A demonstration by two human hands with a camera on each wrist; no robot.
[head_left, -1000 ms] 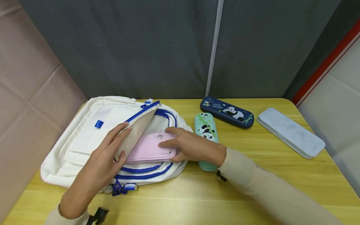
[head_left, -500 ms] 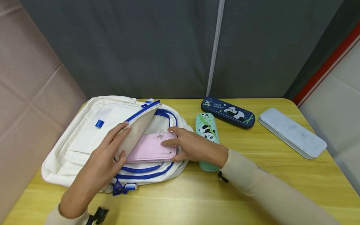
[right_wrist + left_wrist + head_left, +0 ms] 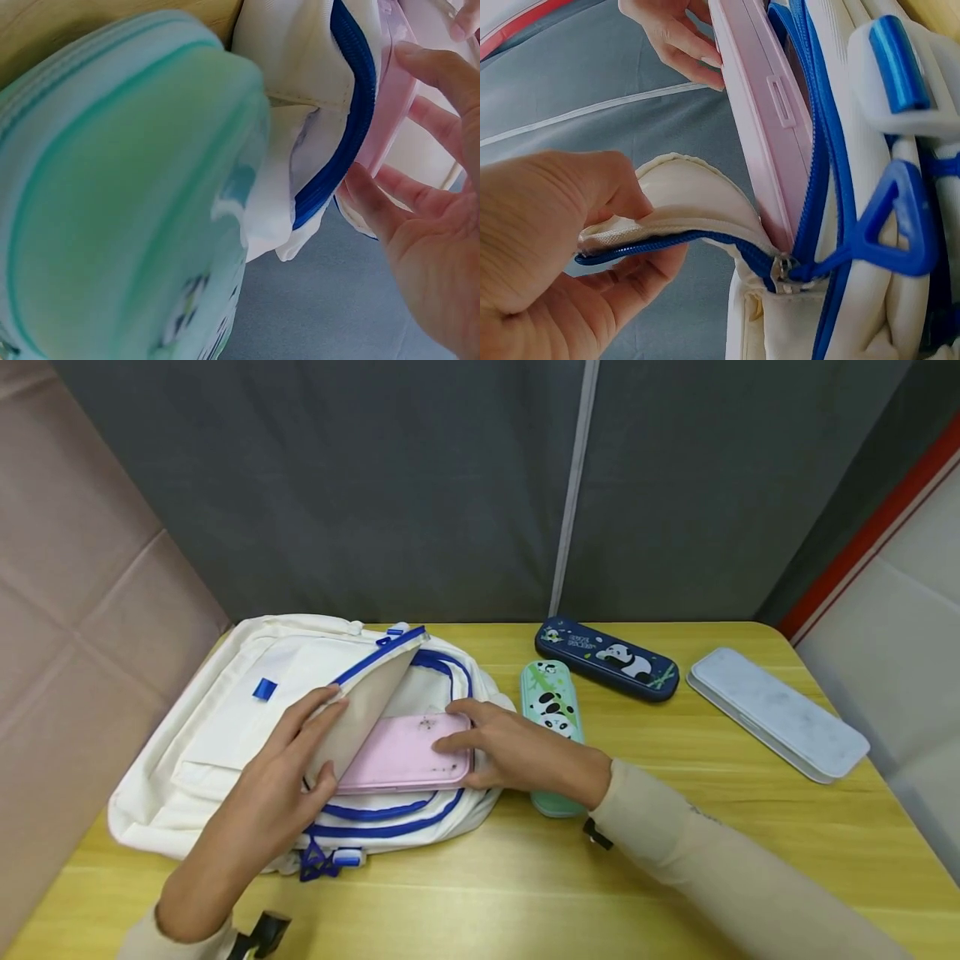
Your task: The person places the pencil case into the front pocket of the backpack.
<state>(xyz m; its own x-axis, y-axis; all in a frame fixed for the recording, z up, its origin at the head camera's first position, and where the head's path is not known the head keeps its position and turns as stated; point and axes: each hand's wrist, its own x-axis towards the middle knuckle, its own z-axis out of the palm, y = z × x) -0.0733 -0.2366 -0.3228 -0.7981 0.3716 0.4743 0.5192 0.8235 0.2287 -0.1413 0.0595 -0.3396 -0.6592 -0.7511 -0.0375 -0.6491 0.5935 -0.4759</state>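
A white backpack (image 3: 217, 727) with blue zippers lies on the table, its front pocket unzipped. My left hand (image 3: 262, 797) pinches the pocket's flap (image 3: 371, 706) between thumb and fingers and holds it raised; the left wrist view shows the blue zipper edge along the flap (image 3: 694, 199). A pink pencil case (image 3: 405, 750) lies partly inside the pocket, its left end hidden under the flap. My right hand (image 3: 517, 747) holds the case's exposed right end, one fingertip on the lid and the thumb at the near corner. Fingers (image 3: 375, 202) show along its edge in the right wrist view.
A mint-green panda pencil case (image 3: 551, 702) lies partly under my right forearm. Behind it is a navy panda case (image 3: 607, 658), and farther right a pale grey marbled case (image 3: 776, 714). A dark curtain (image 3: 375, 493) hangs behind the wooden table (image 3: 480, 910).
My right hand has shifted very slightly to the right at the end of the pink pencil case. The left hand and the raised flap look the same.
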